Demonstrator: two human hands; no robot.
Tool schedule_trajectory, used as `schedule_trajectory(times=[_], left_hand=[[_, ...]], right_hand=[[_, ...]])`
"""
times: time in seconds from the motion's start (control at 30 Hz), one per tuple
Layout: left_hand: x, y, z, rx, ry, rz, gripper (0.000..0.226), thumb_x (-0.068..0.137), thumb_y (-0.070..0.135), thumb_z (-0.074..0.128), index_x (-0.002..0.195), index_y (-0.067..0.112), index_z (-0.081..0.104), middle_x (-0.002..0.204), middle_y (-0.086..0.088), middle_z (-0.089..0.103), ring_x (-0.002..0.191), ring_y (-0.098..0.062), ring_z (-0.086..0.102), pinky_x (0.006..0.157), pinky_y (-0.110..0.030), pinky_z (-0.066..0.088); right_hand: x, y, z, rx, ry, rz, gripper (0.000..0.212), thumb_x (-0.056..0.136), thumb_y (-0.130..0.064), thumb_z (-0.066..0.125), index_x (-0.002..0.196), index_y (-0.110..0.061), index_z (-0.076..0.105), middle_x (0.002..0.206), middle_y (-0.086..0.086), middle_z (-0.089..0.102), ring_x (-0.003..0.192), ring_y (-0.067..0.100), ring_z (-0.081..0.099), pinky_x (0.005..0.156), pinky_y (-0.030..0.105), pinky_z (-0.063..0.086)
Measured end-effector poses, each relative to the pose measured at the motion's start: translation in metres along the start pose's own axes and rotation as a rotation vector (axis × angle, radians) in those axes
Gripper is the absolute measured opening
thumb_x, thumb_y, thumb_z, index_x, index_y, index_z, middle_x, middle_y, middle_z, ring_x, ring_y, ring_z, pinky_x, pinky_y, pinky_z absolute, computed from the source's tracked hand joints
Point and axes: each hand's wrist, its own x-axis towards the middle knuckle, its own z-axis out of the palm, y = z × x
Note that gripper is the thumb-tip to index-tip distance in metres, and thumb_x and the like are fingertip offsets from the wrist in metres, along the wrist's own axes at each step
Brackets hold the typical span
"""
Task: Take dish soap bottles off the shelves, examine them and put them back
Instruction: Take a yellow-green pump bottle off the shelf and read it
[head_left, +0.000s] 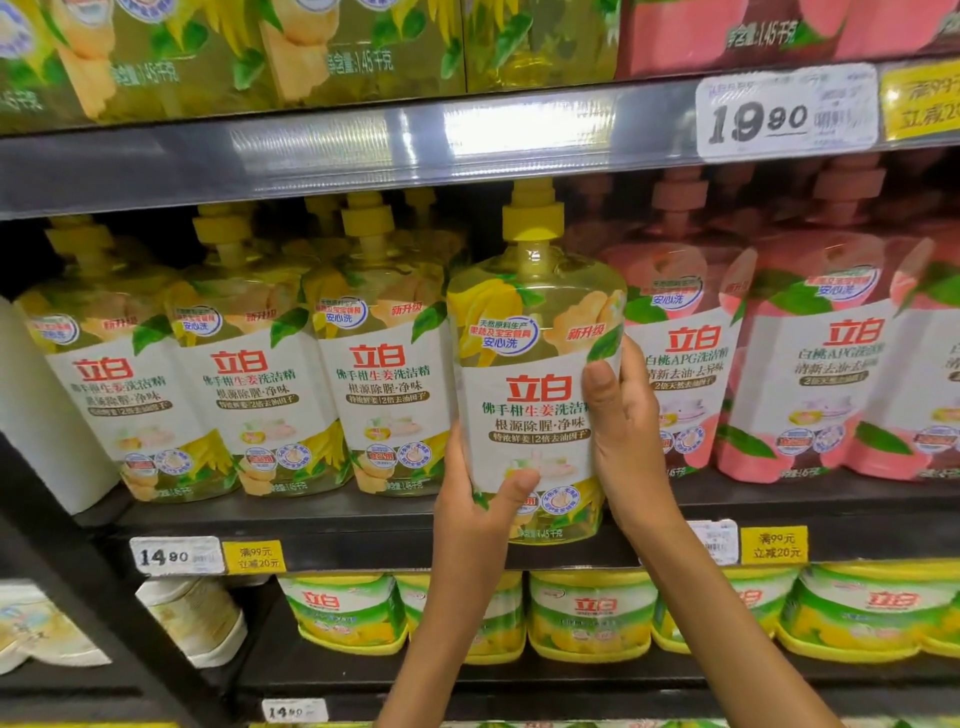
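Note:
A yellow dish soap bottle (530, 374) with a yellow pump cap and a white label is held upright in front of the middle shelf (363, 540), its label facing me. My left hand (480, 499) grips its lower left side, thumb across the front near the base. My right hand (626, 431) grips its right side, thumb on the label. The bottle's base hangs level with the shelf's front edge, partly covering the row behind it.
Three more yellow bottles (387, 384) stand in a row to the left, pink ones (810, 379) to the right. The upper shelf rail (363, 150) with a price tag (784, 111) runs close above the pump cap. Green-yellow tubs (592, 613) fill the shelf below.

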Motion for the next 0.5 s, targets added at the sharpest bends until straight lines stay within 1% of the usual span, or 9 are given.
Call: schedule_trajectory(times=[0.07, 0.1, 0.13, 0.2, 0.27, 0.33, 0.37, 0.43, 0.5], left_hand=[[-0.001, 0.002, 0.001, 0.048, 0.023, -0.016, 0.077, 0.073, 0.042, 0.067, 0.141, 0.023, 0.037, 0.12, 0.015, 0.063, 0.107, 0.006, 0.059, 0.084, -0.012, 0.049], [-0.004, 0.004, 0.002, 0.088, 0.054, -0.017, 0.077, 0.071, 0.046, 0.066, 0.14, 0.024, 0.039, 0.119, 0.016, 0.062, 0.106, 0.006, 0.058, 0.083, -0.01, 0.048], [-0.007, 0.008, 0.005, 0.149, 0.103, -0.015, 0.08, 0.069, 0.054, 0.065, 0.139, 0.026, 0.04, 0.12, 0.016, 0.06, 0.109, 0.005, 0.055, 0.086, -0.012, 0.047], [-0.015, 0.013, 0.011, 0.336, 0.227, 0.017, 0.083, 0.066, 0.067, 0.054, 0.137, 0.027, 0.041, 0.127, 0.013, 0.051, 0.117, -0.002, 0.045, 0.098, -0.028, 0.043], [-0.023, 0.016, 0.016, 0.498, 0.304, 0.113, 0.085, 0.071, 0.064, 0.058, 0.141, 0.022, 0.035, 0.134, 0.005, 0.043, 0.122, -0.003, 0.036, 0.104, -0.034, 0.039], [-0.028, 0.016, 0.018, 0.607, 0.284, 0.203, 0.094, 0.073, 0.055, 0.067, 0.147, 0.014, 0.025, 0.14, -0.006, 0.04, 0.124, -0.006, 0.03, 0.104, -0.034, 0.034], [-0.029, 0.015, 0.017, 0.662, 0.272, 0.233, 0.095, 0.072, 0.052, 0.064, 0.147, 0.01, 0.024, 0.139, -0.011, 0.042, 0.123, -0.011, 0.033, 0.102, -0.035, 0.034], [-0.028, 0.016, 0.014, 0.754, 0.282, 0.249, 0.093, 0.071, 0.051, 0.059, 0.143, 0.001, 0.031, 0.132, -0.018, 0.05, 0.117, -0.027, 0.047, 0.096, -0.04, 0.04], [-0.026, 0.015, 0.013, 0.79, 0.296, 0.255, 0.092, 0.071, 0.05, 0.059, 0.14, -0.005, 0.035, 0.127, -0.021, 0.053, 0.111, -0.034, 0.052, 0.092, -0.044, 0.044]], right_hand=[[-0.001, 0.0, -0.001, 0.011, 0.0, 0.001, 0.074, 0.078, -0.055, 0.055, 0.132, -0.005, 0.047, 0.115, 0.003, 0.069, 0.105, 0.014, 0.067, 0.076, 0.021, 0.055], [-0.001, 0.0, -0.002, 0.005, -0.003, -0.002, 0.069, 0.08, -0.052, 0.054, 0.131, -0.005, 0.048, 0.111, -0.001, 0.071, 0.103, 0.013, 0.068, 0.074, 0.019, 0.054], [-0.002, -0.001, -0.003, -0.012, -0.008, -0.005, 0.066, 0.082, -0.05, 0.053, 0.13, -0.005, 0.049, 0.109, -0.002, 0.071, 0.102, 0.012, 0.068, 0.073, 0.018, 0.054], [-0.002, -0.004, -0.005, -0.068, -0.006, -0.007, 0.058, 0.088, -0.048, 0.054, 0.131, -0.008, 0.051, 0.111, -0.002, 0.071, 0.103, 0.013, 0.068, 0.075, 0.021, 0.055], [-0.003, -0.008, -0.007, -0.146, 0.017, -0.011, 0.058, 0.089, -0.047, 0.053, 0.132, -0.008, 0.051, 0.116, 0.002, 0.069, 0.109, 0.017, 0.066, 0.083, 0.031, 0.056], [-0.003, -0.012, -0.007, -0.267, 0.041, -0.032, 0.061, 0.09, -0.049, 0.052, 0.131, -0.004, 0.051, 0.119, 0.006, 0.066, 0.113, 0.022, 0.062, 0.093, 0.048, 0.052], [-0.003, -0.013, -0.006, -0.325, 0.061, -0.053, 0.06, 0.091, -0.05, 0.052, 0.131, -0.006, 0.051, 0.121, 0.004, 0.064, 0.116, 0.021, 0.059, 0.096, 0.051, 0.048], [-0.005, -0.016, -0.001, -0.416, 0.114, -0.129, 0.055, 0.092, -0.049, 0.049, 0.141, -0.024, 0.043, 0.141, -0.006, 0.05, 0.131, 0.012, 0.046, 0.108, 0.044, 0.041], [-0.007, -0.017, 0.003, -0.573, 0.152, -0.275, 0.055, 0.096, -0.04, 0.047, 0.146, -0.033, 0.024, 0.152, -0.011, 0.03, 0.141, 0.005, 0.028, 0.116, 0.028, 0.029]])
